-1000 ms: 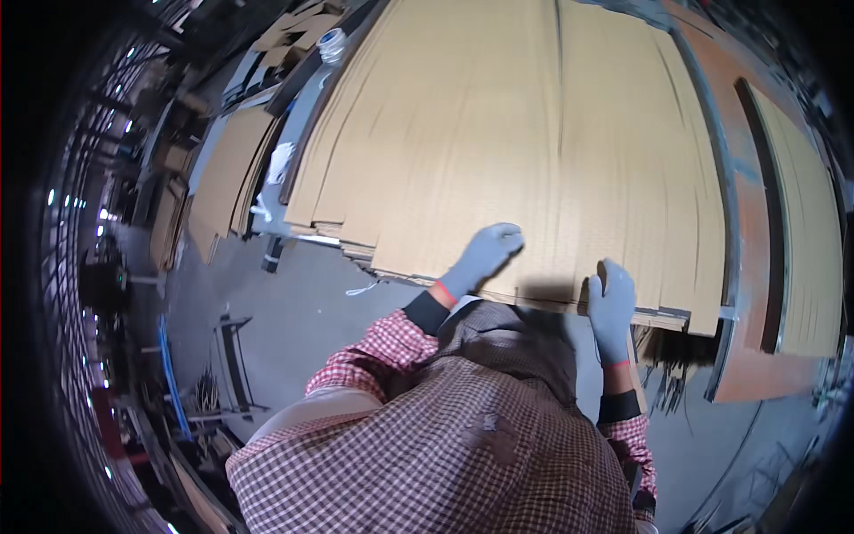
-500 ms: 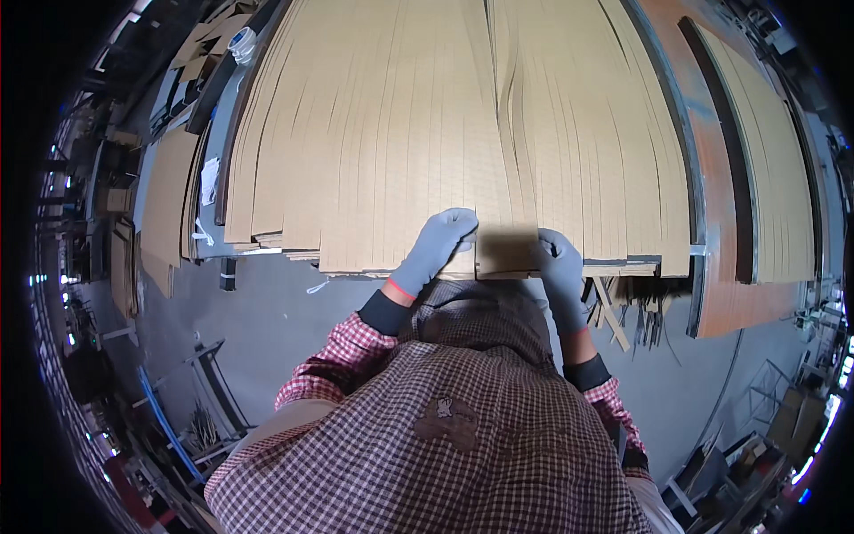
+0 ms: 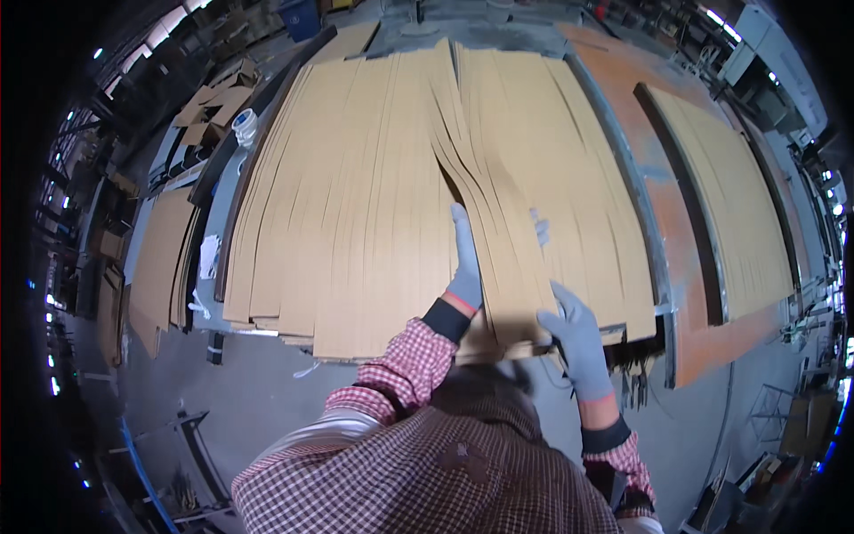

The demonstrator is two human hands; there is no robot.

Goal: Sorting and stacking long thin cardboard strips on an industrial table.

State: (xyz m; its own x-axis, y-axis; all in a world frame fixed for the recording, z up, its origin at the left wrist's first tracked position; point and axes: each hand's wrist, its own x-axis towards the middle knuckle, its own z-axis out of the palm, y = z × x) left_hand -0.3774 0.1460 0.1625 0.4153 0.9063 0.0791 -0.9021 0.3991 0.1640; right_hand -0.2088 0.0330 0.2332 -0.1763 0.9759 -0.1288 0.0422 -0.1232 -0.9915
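Long tan cardboard strips (image 3: 356, 205) lie side by side in a wide layer before me. My left hand (image 3: 465, 267), in a grey glove, cradles a raised bundle of strips (image 3: 503, 254). Its thumb points up along the bundle's left side, and grey fingertips show past the right side; the palm is hidden beneath. At the bundle's lower right edge is my right hand (image 3: 580, 343), also gloved in grey, thumb and fingers apart. It is near or touching the edge; contact is hard to tell. A dark patch covers the bundle's near end.
An orange-brown board (image 3: 694, 329) lies to the right, bearing another cardboard stack (image 3: 729, 205). Dark rails (image 3: 233, 214) flank the strips. At left are a white tub (image 3: 244, 125) and more cardboard sheets (image 3: 160, 258). A metal frame (image 3: 200, 454) stands on the grey floor.
My left hand has gone from the near edge to under the strips, lifting a bundle. My right hand has loosened its pinch at the near end. The view has tilted farther forward.
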